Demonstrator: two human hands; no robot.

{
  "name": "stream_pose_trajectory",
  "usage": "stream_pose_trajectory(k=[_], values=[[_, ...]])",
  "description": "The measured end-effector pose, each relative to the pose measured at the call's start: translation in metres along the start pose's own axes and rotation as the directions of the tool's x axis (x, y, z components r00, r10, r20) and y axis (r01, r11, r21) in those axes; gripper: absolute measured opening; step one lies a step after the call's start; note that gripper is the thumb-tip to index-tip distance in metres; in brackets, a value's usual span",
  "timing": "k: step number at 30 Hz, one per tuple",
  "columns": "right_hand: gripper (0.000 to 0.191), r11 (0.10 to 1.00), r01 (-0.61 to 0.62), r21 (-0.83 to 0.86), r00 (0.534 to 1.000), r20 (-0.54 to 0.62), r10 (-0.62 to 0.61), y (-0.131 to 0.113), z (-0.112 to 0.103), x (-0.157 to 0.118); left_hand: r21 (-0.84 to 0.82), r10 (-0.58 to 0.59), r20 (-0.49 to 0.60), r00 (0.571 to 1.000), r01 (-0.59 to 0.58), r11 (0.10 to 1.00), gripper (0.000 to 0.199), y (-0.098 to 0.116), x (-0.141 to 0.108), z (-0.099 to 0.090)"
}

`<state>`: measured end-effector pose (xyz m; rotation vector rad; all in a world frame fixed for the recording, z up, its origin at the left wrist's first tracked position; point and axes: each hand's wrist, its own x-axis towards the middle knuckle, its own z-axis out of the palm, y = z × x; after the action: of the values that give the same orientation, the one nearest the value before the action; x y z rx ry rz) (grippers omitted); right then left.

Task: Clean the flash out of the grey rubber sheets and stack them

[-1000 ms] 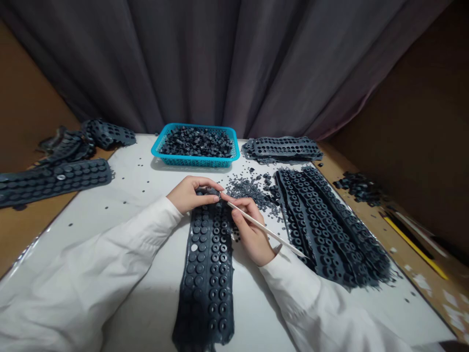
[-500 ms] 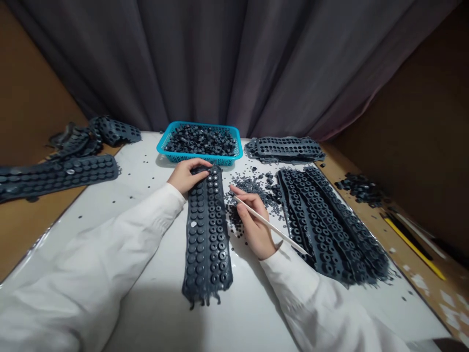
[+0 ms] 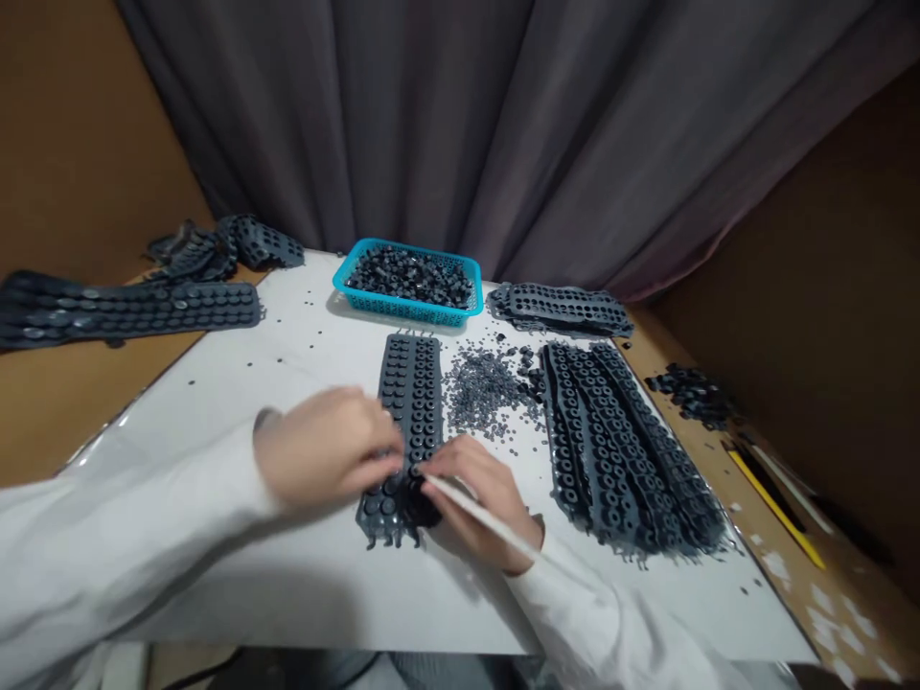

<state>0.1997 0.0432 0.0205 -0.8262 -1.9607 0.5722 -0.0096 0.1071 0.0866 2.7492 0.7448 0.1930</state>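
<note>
A dark grey rubber strip (image 3: 412,383) with rows of round, ringed studs lies lengthwise on the white tabletop between my hands. Over its lower left side is my left hand (image 3: 331,448), blurred, with fingers bent and drawn in toward the thumb; anything between them cannot be made out. My right hand (image 3: 485,494) is closed around a thin white stick (image 3: 478,513), held like a pen, its tip at the strip's lower right columns. Dark material under the right fingertips is partly hidden. Small grey bits (image 3: 483,388) lie scattered right of the strip.
Behind stands a blue basket (image 3: 409,312) full of small dark pieces. More studded strips (image 3: 618,441) lie at right, a perforated stack (image 3: 564,307) behind them. Strips (image 3: 187,307) lie at left. A yellow tool (image 3: 776,503) and dark pieces (image 3: 694,393) are along the right side.
My left hand has left the strip's far end and come toward me. My right hand has moved toward me and left, bringing the stick over the strip. The view has shifted.
</note>
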Motion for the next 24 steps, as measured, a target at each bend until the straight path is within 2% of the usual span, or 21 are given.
stream_pose_trajectory(k=[2, 4, 6, 8, 14, 19, 24], values=[[0.009, 0.997, 0.065, -0.035, 0.989, 0.138, -0.059, -0.001, 0.009, -0.016, 0.037, -0.04, 0.144, 0.989, 0.035, 0.999, 0.016, 0.022, -0.034, 0.03], [0.01, 0.994, 0.094, -0.06, 0.971, 0.228, -0.078, 0.002, 0.017, -0.028, 0.038, -0.083, 0.183, 0.98, 0.077, 0.996, 0.034, 0.035, -0.061, 0.061], [0.011, 0.991, 0.107, -0.076, 0.961, 0.264, -0.083, 0.004, 0.02, -0.036, 0.02, -0.124, 0.138, 0.983, 0.122, 0.992, 0.044, 0.038, -0.078, 0.085], [0.012, 0.99, 0.115, -0.086, 0.96, 0.266, -0.089, 0.005, 0.021, -0.038, 0.0, -0.165, 0.076, 0.983, 0.165, 0.986, 0.045, 0.037, -0.085, 0.099], [0.015, 0.979, 0.149, -0.137, 0.954, 0.279, -0.106, 0.003, 0.02, -0.033, -0.074, -0.21, 0.035, 0.977, 0.212, 0.974, 0.039, 0.037, -0.085, 0.1], [0.013, 0.944, 0.236, -0.23, 0.939, 0.302, -0.161, 0.006, 0.02, -0.03, -0.1, -0.256, 0.009, 0.967, 0.256, 0.962, 0.038, 0.038, -0.086, 0.101], [0.012, 0.939, 0.259, -0.226, 0.937, 0.294, -0.188, 0.01, 0.022, -0.033, -0.105, -0.261, -0.059, 0.964, 0.254, 0.962, 0.037, 0.041, -0.085, 0.102]])
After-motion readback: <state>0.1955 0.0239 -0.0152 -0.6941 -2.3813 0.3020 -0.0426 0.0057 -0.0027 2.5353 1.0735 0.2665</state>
